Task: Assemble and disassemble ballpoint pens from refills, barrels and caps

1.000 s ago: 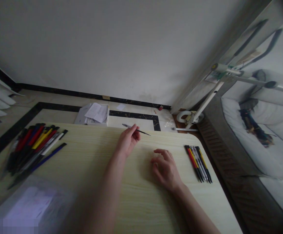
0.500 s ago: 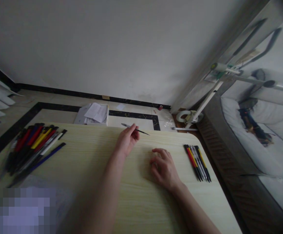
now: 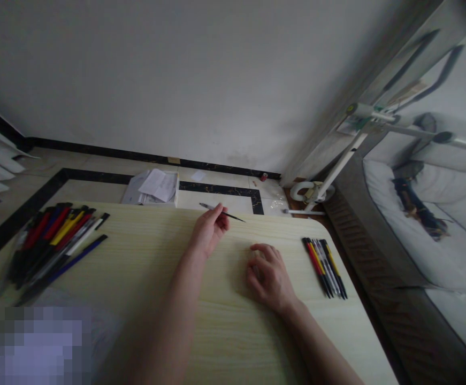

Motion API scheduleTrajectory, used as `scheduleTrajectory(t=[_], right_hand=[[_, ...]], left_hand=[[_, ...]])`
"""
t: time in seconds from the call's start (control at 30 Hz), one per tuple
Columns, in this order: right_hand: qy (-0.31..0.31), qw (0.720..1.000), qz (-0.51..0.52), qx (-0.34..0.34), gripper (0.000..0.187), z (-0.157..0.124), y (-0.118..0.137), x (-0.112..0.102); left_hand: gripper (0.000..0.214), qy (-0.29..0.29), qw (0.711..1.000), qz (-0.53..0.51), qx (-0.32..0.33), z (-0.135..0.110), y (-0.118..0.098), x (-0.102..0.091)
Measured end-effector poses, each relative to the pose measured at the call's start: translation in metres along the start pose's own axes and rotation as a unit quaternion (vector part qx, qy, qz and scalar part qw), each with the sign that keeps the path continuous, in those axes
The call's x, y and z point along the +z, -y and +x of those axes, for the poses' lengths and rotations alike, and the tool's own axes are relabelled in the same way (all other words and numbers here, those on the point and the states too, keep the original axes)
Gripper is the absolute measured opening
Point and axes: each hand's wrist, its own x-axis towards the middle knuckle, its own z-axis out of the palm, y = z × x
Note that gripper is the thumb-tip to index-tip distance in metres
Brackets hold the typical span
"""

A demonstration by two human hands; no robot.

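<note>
A slim dark pen (image 3: 234,216) is pinched between the thumb and fingers of my left hand (image 3: 208,230), just above the table near its far edge. It lies nearly level, its thin tip pointing right. My right hand (image 3: 268,278) rests on the pale wooden table (image 3: 224,331), fingers loosely curled and apart, with nothing visible in them. To its right, several pens (image 3: 325,267) with red, yellow, clear and black barrels lie side by side in a row. Far to the left is a loose pile of pens (image 3: 56,240), a blue pen (image 3: 78,260) along its near side.
A crumpled clear plastic bag (image 3: 96,326) lies at the table's near left, partly behind a blurred patch. Beyond the table, a white box of papers (image 3: 156,187) sits on the floor. A white metal frame (image 3: 343,166) and a grey sofa (image 3: 401,246) stand on the right.
Almost nothing differs. Both hands stay in place, and the pen in my left hand has shifted very slightly.
</note>
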Motion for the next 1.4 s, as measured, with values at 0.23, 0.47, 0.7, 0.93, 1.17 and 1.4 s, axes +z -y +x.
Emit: scheduleTrajectory(t=[0.23, 0.47, 0.7, 0.93, 1.17, 1.4], right_hand=[[0.007, 1.000, 0.007, 0.006, 0.007, -0.0007, -0.0009, 0.0006], [0.000, 1.000, 0.002, 0.005, 0.007, 0.0003, -0.0006, 0.0010], [-0.005, 1.000, 0.000, 0.011, 0.008, -0.0001, -0.0014, 0.0008], [-0.013, 1.000, -0.001, 0.016, 0.008, 0.0003, -0.0009, 0.0009], [-0.018, 1.000, 0.001, 0.019, 0.008, -0.0002, -0.0032, 0.0027], [-0.028, 0.999, 0.012, 0.025, 0.009, -0.0003, -0.0033, 0.0025]], left_hand=[[0.019, -0.005, 1.000, 0.007, 0.002, -0.0005, 0.0006, 0.0000], [0.019, 0.002, 1.000, 0.008, 0.001, -0.0006, 0.0001, 0.0006], [0.018, 0.000, 1.000, 0.005, 0.003, 0.0004, 0.0006, 0.0000], [0.018, 0.005, 1.000, 0.001, 0.004, 0.0011, 0.0009, -0.0005], [0.017, 0.008, 1.000, 0.005, 0.005, 0.0004, 0.0009, 0.0001], [0.018, 0.008, 1.000, 0.007, 0.008, -0.0001, 0.0012, -0.0003]])
